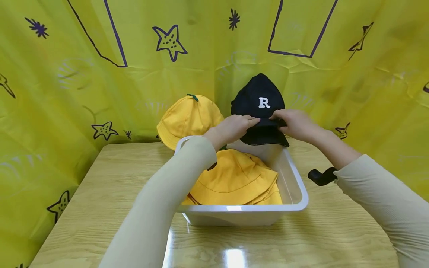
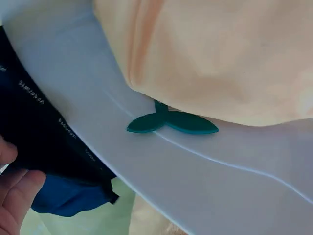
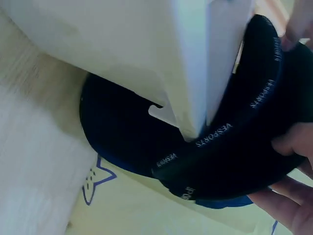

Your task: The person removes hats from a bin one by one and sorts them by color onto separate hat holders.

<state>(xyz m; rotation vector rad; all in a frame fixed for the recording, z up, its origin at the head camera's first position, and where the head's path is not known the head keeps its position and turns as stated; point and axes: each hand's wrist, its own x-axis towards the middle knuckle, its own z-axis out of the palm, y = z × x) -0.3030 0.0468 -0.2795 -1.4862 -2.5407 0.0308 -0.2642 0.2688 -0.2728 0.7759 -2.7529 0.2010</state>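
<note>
A black baseball cap (image 1: 251, 95) with a white letter R is held upright above the far right edge of a white plastic box (image 1: 234, 208). My left hand (image 1: 234, 128) pinches the brim side at the left, and my right hand (image 1: 296, 124) grips it at the right. In the right wrist view the thumb and fingers lie on opposite faces of the cap (image 3: 244, 156), whose inner band carries white lettering. Below it, a dark rounded piece (image 3: 124, 120) shows beside the box; whether it is a second cap, I cannot tell. Yellow bucket hats (image 1: 234, 175) lie stacked inside the box.
Behind the box at the left, another yellow hat (image 1: 191, 121) with a green sprout leans near the yellow patterned curtain (image 1: 134, 93). Wood-grain tabletop (image 1: 110, 193) extends around the box. A black strap-like piece (image 1: 321, 176) sticks out at the right wrist.
</note>
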